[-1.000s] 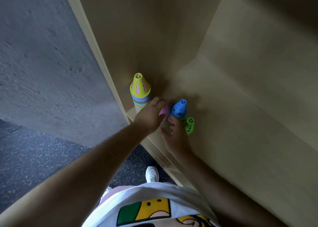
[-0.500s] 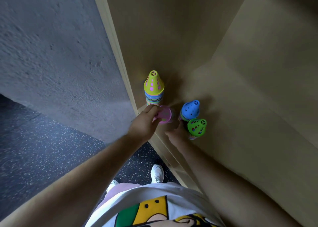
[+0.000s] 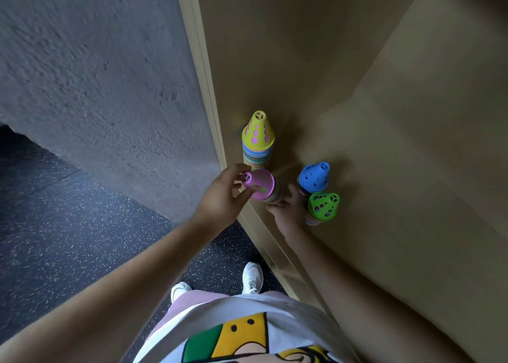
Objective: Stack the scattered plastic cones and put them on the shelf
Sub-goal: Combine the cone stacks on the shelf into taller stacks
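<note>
At the wooden shelf, your left hand and right hand are gripping the pink-topped plastic cone stack, tip pointing left.

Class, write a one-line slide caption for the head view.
Left hand and right hand hold a tipped pink stack beside the yellow stack, blue stack and green stack on the shelf.
</note>
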Demonstrator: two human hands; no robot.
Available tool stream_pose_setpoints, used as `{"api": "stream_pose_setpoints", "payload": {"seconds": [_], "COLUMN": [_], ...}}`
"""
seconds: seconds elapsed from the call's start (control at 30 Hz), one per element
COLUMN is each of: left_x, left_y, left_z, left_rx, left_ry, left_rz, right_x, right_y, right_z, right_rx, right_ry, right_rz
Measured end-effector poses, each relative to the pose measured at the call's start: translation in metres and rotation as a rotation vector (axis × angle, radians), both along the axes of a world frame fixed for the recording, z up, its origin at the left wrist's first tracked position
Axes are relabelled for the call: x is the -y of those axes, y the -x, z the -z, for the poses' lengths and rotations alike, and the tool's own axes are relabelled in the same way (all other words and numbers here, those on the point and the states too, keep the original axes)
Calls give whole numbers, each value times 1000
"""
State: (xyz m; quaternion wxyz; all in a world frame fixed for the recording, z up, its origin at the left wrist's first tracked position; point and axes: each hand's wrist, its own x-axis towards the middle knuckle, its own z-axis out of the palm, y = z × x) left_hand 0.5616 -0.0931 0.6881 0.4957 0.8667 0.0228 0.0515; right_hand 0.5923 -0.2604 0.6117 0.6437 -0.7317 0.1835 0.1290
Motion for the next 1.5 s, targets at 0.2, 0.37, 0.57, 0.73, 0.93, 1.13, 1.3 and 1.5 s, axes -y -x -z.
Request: {"api": "stream_pose_setpoints", "payload": {"seconds": [0.2,0.37,0.57,0.73,0.93,1.13,1.3,1.5], "left_x": [1,9,5,-3,-15,-14,-14,-9], "left_y": [-5,-27,-71,-94,-99,-84,-85,-73], "left_z": [-76,-140,-199,-213,-177,-137,-138,-137], "left_rx": [150,334,537,579,449,312,334,467], "left_ry": [81,60,-173,-305,-348,-284,-293,-468], "left_rz": [35,86,118,74,50,114,105,51], "right_x": [12,16,-1,-16,-29,-28,-25,-8], "right_y": [14,-1,-42,-74,-85,-77,-79,-62], "right_z": [-54,-108,-177,-195,-169,-130,-135,-138], "right_rx": [253,450,478,428,365,300,343,502], "right_ry": [10,77,-55,-38,-39,145,305,507], "right_rz": [-82,-144,-143,-180,-221,-230,-277,-253]}}
